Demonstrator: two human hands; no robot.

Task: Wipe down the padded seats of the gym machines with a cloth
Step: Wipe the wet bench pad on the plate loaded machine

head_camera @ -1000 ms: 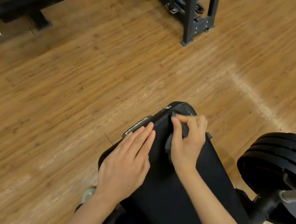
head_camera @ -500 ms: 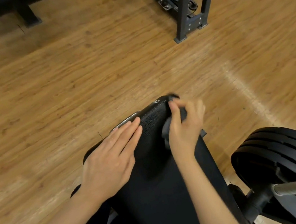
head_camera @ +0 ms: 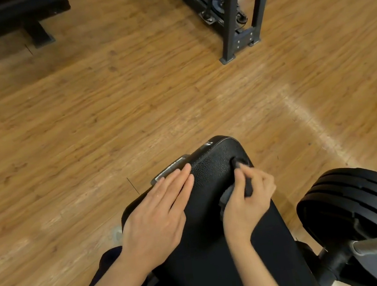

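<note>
While the dark cloth point(head_camera: 244, 184) sits bunched near the seat's point(head_camera: 213, 171) far right edge, the right hand point(head_camera: 245, 204) pinches it in curled fingers. Left hand point(head_camera: 155, 223) lies flat, fingers straight, on the left edge. Best press down and sweep edge to edge, probably overlapping strokes.

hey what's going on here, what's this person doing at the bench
A person is wiping a black padded seat of a gym machine. The right hand grips a small dark cloth and presses it on the pad near its far end. The left hand lies flat on the seat's left side, fingers straight, as if steadying it. Stacked weight plates sit to the right, on a wooden floor.
</note>
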